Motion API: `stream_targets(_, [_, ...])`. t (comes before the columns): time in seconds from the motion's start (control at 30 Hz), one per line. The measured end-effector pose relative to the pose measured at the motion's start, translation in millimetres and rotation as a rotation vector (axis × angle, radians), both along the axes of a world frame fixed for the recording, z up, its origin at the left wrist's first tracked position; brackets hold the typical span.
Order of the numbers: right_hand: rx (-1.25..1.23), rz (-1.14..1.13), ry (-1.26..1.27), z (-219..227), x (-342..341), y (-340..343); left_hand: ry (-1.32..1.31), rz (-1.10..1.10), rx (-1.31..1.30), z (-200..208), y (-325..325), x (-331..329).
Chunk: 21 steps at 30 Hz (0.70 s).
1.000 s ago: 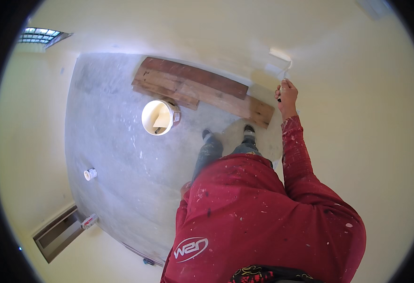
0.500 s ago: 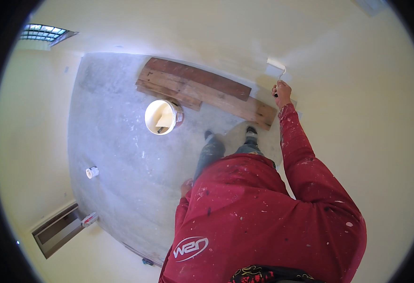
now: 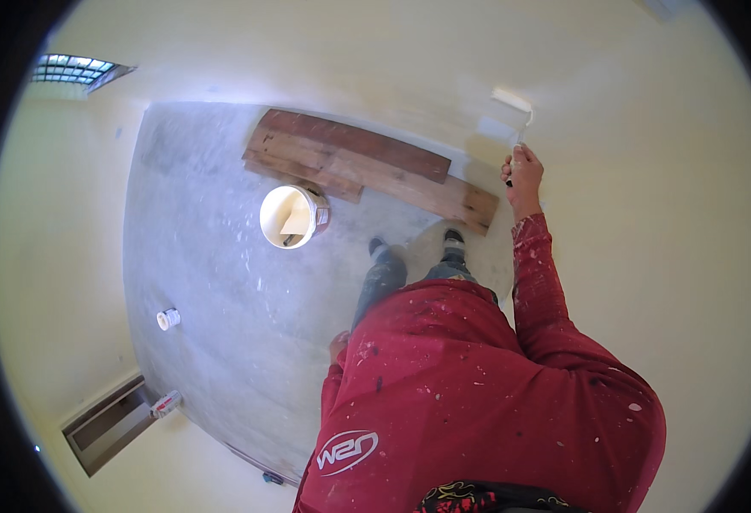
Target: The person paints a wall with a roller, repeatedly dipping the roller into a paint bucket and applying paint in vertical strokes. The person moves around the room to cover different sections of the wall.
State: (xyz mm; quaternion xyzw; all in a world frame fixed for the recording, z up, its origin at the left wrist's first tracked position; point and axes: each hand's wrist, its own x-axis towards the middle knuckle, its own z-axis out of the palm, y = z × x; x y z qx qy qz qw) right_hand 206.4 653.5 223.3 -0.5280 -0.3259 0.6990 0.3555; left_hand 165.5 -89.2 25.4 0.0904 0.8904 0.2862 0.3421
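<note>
A: Only the head view is coming through to me. Where's the roller?

B: I have the paint roller [image 3: 512, 100] at the pale wall [image 3: 649, 179], well to the right of the bucket [image 3: 321, 214] and higher in view. I can't tell whether its sleeve is pressing or just off the surface.

A: And the hands?

B: My right hand [image 3: 525, 178] has its fingers wrapped around the roller's handle, arm stretched out. The left hand [image 3: 338, 344] hangs by the body, right of the bucket and lower in view. It's mostly hidden, so I can't read its fingers.

A: How far along are we?

B: I'd judge mid-coat: roller up, bucket uncovered, a pale flat piece [image 3: 294, 222] inside it. The wall looks evenly light, so I can't separate finished stretches from those left. I can't judge the paint remaining either.

A: Anything around it?

B: Wooden boards [image 3: 350, 150] just beyond the bucket, reaching rightward; a small white tub [image 3: 167, 319] well to its left.
</note>
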Motion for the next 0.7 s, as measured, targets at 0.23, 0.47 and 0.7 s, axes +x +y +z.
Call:
stream_targets(0.23, [-0.01, 0.014, -0.008, 2, 14, 4, 0.004, 0.005, -0.073, 4, 20, -7])
stream_targets(0.47, [-0.098, 0.017, -0.06, -83, 21, 41, -0.173, 0.128, 0.058, 13, 36, -19])
stream_targets(0.7, [-0.111, 0.017, -0.003, -65, 44, 35, -0.047, -0.03, -0.079, 15, 15, -22])
